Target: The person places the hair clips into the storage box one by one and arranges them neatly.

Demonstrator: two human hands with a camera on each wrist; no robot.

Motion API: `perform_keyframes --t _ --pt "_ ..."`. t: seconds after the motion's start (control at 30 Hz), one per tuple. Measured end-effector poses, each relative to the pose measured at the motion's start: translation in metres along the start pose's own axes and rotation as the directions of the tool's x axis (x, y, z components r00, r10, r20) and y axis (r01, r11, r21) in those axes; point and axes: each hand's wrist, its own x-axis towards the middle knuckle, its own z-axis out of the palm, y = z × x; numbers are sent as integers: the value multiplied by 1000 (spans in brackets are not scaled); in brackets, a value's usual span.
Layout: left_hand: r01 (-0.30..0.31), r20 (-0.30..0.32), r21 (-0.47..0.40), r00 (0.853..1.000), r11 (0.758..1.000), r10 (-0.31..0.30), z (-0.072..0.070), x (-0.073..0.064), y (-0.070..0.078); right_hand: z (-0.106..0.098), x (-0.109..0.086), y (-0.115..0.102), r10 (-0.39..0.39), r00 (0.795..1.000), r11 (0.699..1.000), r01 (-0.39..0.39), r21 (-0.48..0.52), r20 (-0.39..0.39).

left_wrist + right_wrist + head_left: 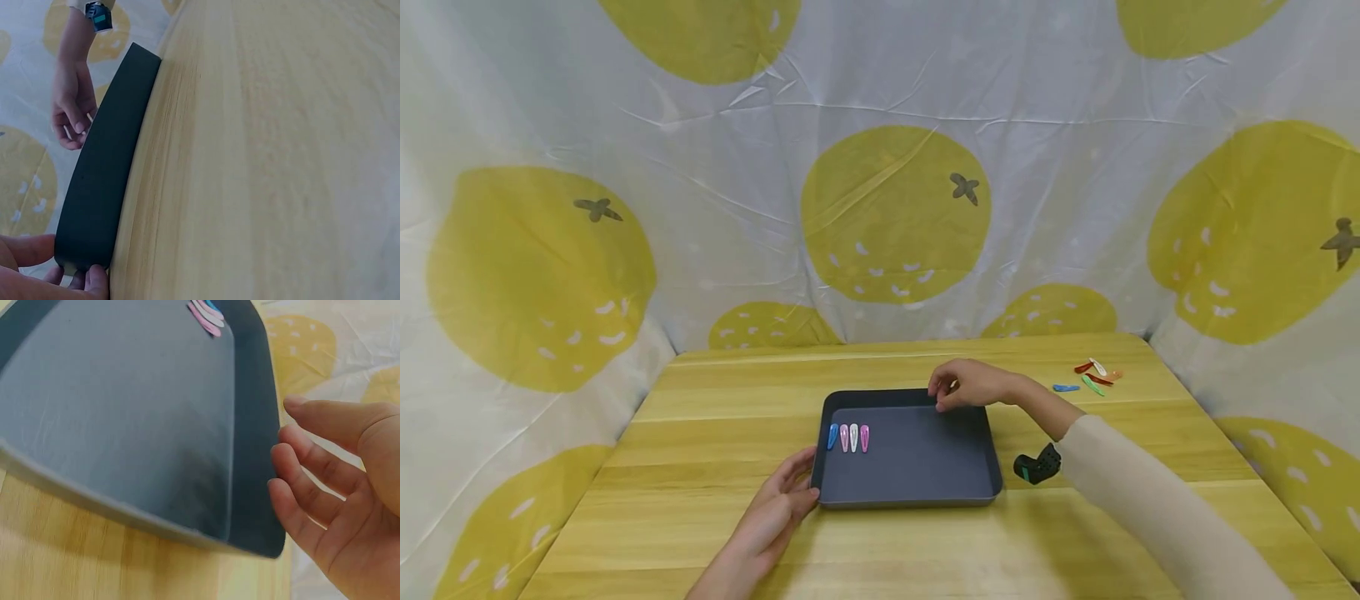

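Observation:
A dark grey rectangular tray [925,462] sits on the wooden table. Near its left wall, a blue snap hair clip [832,437], a pale pink clip [844,438], a white clip [853,438] and a deeper pink clip [865,438] lie side by side in a row. My left hand [772,512] grips the tray's front left corner, thumb on one side and fingers on the other. Over the back right part of the tray, my right hand [972,385] hovers with loosely bent fingers. Seen from the right wrist, those fingers [289,465] hold nothing and overlap the tray's rim.
Several loose hair clips lie at the table's back right, among them a blue one [1065,387], a green one [1093,384] and a white one [1098,367]. A black wrist device [1037,465] shows by the right sleeve [1135,492]. A lemon-print curtain [895,217] hangs behind.

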Motion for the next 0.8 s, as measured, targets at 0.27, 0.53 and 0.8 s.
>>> perform_keyframes --t 0.27,0.53,0.8 --pt "0 14 -2 1000 1000 0 -1 1 -1 -16 -21 10 22 999 999 -21 32 -25" --pt "6 8 2 1000 1000 -6 0 1 0 -36 -38 21 99 994 991 -95 94 -48" --pt "2 13 -8 1000 1000 -1 -1 1 0 -56 -58 41 168 982 982 -159 99 -89"
